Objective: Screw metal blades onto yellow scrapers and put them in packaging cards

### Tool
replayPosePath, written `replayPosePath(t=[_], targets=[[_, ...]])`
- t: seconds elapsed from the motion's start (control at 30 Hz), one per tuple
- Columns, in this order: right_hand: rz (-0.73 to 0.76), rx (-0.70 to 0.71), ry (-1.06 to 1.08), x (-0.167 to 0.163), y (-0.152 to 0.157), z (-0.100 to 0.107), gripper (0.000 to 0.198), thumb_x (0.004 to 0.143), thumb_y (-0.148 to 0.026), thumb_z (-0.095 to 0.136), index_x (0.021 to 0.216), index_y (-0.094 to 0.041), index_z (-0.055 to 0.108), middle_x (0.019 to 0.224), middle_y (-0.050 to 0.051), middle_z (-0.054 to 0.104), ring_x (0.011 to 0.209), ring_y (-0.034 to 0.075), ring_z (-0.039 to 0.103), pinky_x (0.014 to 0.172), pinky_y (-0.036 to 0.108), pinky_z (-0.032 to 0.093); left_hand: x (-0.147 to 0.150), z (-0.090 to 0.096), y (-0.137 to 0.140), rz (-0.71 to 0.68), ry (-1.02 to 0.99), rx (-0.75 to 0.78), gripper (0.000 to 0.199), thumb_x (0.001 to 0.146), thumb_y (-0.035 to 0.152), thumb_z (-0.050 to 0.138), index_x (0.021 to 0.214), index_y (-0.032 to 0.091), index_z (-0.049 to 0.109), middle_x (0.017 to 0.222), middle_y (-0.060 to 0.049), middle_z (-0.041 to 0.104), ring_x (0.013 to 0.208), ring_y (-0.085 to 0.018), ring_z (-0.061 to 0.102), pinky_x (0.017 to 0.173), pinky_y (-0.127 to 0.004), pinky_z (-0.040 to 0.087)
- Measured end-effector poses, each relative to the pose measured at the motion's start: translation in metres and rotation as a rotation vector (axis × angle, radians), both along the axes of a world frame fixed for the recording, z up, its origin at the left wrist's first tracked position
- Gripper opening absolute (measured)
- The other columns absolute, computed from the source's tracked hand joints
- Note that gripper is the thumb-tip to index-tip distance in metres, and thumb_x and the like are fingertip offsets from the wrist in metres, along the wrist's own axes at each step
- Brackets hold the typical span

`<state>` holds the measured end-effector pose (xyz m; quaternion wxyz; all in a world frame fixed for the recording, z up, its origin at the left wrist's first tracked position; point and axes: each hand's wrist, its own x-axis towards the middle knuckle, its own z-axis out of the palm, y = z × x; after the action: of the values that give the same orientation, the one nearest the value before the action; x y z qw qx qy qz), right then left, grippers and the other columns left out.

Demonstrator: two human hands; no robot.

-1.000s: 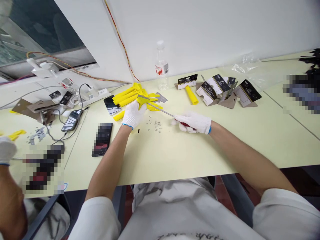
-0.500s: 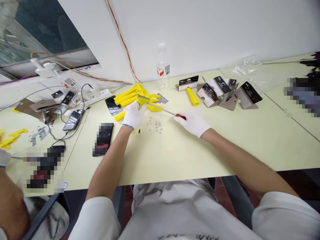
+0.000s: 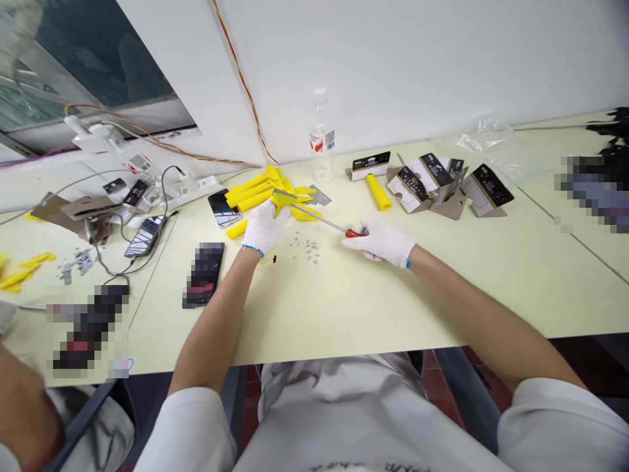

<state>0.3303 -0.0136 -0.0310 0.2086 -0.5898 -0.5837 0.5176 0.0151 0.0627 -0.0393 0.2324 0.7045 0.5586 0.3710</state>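
White knit gloves on both hands. Left hand [image 3: 265,228] grasping a yellow piece with a flat grey edge [image 3: 282,198], fingers closed round its lower part; piece is up in front of the yellow pile [image 3: 253,190], left of table centre. Right hand [image 3: 382,242] wrapped on the red handle of a screwdriver [image 3: 328,222], grip firm, shaft slanting up and left to the yellow piece. Tip too small from where I stand; can't tell if it's touching.

Between and below the hands: loose small metal bits [image 3: 309,244] scattered on the pale table [image 3: 363,308], plus 1 tiny black piece [image 3: 274,259] near the left wrist. Grey metal plate [image 3: 322,196] beside the pile's right end. 1 phone [image 3: 223,213] at the pile's left edge, 1 dark phone [image 3: 215,265], partly pixelated, beside the left forearm.

Back by the wall: clear bottle [image 3: 322,144], upright; right of it, 1 yellow tube [image 3: 378,192] against a black-and-white card [image 3: 369,165], more folded cards [image 3: 411,190] beyond. Another person's arm [image 3: 27,400] at far left.
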Motion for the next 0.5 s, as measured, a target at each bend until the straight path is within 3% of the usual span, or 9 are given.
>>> replayPosePath(t=[0.17,0.27,0.4,0.5], targets=[[-0.015,0.368,-0.331,-0.0057,-0.0022,-0.001,0.039,0.099,-0.053,0.076,0.08,-0.023,0.058,0.071,0.002,0.065,0.069,0.019,0.059,0.065,0.031,0.04,0.0006,-0.0003,0.0013,0.001,0.01,0.006,0.038,0.116,0.04,0.076,0.14,0.01,0.074,0.134,-0.013,0.074,0.119,-0.028,0.074,0.109,-0.048,0.065],[0.01,0.45,-0.39,-0.0057,-0.0011,-0.0007,0.034,0.104,-0.049,0.068,0.084,-0.022,0.064,0.078,0.004,0.068,0.076,0.022,0.061,0.07,0.033,0.04,0.0006,-0.0005,0.0017,0.002,0.013,0.004,0.038,0.116,0.041,0.075,0.14,0.011,0.074,0.134,-0.013,0.074,0.119,-0.027,0.074,0.109,-0.048,0.065],[0.064,0.364,-0.298,-0.0037,-0.0003,-0.0001,0.04,0.11,-0.051,0.061,0.083,-0.021,0.065,0.074,0.003,0.066,0.07,0.019,0.058,0.066,0.031,0.039,0.0005,0.0006,0.0002,0.003,0.018,0.005,0.038,0.117,0.041,0.075,0.14,0.011,0.074,0.134,-0.013,0.074,0.117,-0.026,0.074,0.107,-0.047,0.066],[0.06,0.076,-0.087,-0.0046,-0.0014,0.0039,0.049,0.117,-0.059,0.051,0.091,-0.021,0.068,0.064,-0.001,0.058,0.054,0.015,0.045,0.054,0.028,0.033,0.0003,0.0016,-0.0015,0.003,0.021,0.001,0.037,0.117,0.041,0.074,0.139,0.011,0.074,0.132,-0.013,0.075,0.114,-0.026,0.074,0.107,-0.046,0.066]])
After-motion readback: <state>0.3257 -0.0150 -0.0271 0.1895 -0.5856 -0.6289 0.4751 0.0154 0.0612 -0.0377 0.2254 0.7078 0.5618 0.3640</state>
